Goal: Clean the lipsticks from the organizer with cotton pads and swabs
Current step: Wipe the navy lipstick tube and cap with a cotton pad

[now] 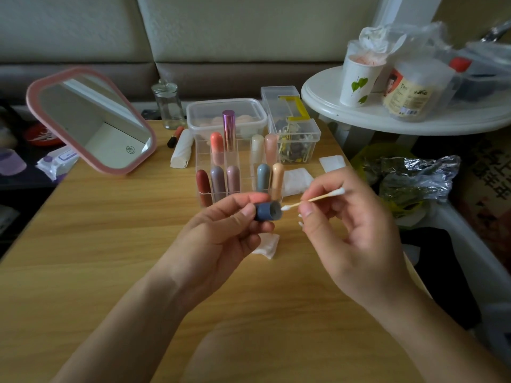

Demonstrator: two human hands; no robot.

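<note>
My left hand (pixel 221 228) grips a blue-grey lipstick cap (pixel 266 211), its hollow end turned to the right. My right hand (pixel 348 222) pinches a cotton swab (pixel 312 200) by its wooden stick; the swab's white tip sits just outside the cap's opening. Behind my hands stands the clear organizer (pixel 237 172) with several upright lipsticks, among them a tall purple one (pixel 229 128). One cotton pad (pixel 266 244) lies on the wooden table (pixel 96 230) under my hands, and two more cotton pads (pixel 297 179) lie right of the organizer.
A pink-framed mirror (pixel 91 120) leans at the left. A glass jar (pixel 167 105), a lidded plastic box (pixel 226 111) and a clear box of small items (pixel 293 131) stand behind the organizer. A white round side table (pixel 359 111) with a paper cup stands at the right.
</note>
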